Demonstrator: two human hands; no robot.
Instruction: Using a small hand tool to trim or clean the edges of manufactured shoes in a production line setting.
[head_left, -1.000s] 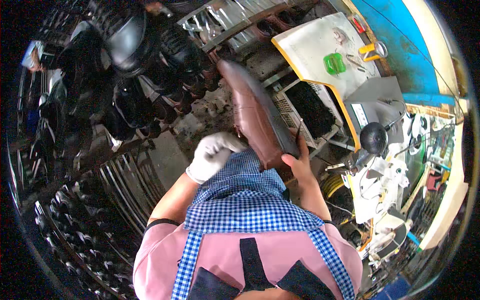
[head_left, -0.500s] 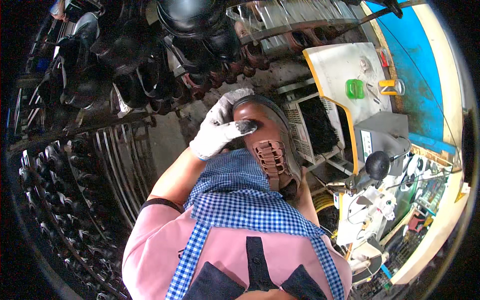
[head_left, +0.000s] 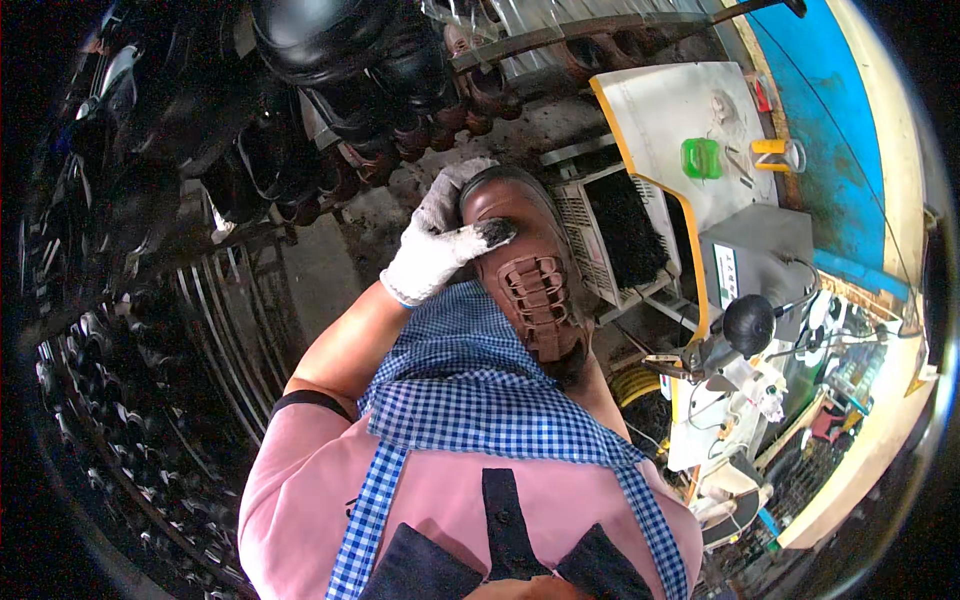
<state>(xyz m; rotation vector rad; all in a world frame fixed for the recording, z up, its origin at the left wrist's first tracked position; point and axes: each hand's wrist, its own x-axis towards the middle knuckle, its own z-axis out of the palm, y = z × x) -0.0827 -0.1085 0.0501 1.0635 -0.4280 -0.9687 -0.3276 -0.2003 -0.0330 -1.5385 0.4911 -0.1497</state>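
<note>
A brown leather shoe (head_left: pixel 525 235) with a dark sole edge and laces across the front is held up before my apron, its toe pointing away from me. Wearing a white work glove with a dark-stained thumb, my left hand (head_left: pixel 440 240) is closed round the toe end. Its thumb lies on the upper, and the fingers wrap over the far left side. At the heel end, my right hand (head_left: pixel 590 378) holds the shoe near its opening; the shoe hides most of those fingers.
Racks of black shoes (head_left: pixel 355 60) fill the upper left, with more shoes (head_left: pixel 130 400) on the lower left. To the right stand a dark bristle brush (head_left: pixel 630 230) in a pale frame, a white worktop (head_left: pixel 670 110) bearing a green container (head_left: pixel 701 158), and a grey metal box (head_left: pixel 765 245).
My view has shifted slightly, so the surroundings sit a little higher and further left. The shoe has turned a little, showing more of its laced top. Both hands keep their hold.
</note>
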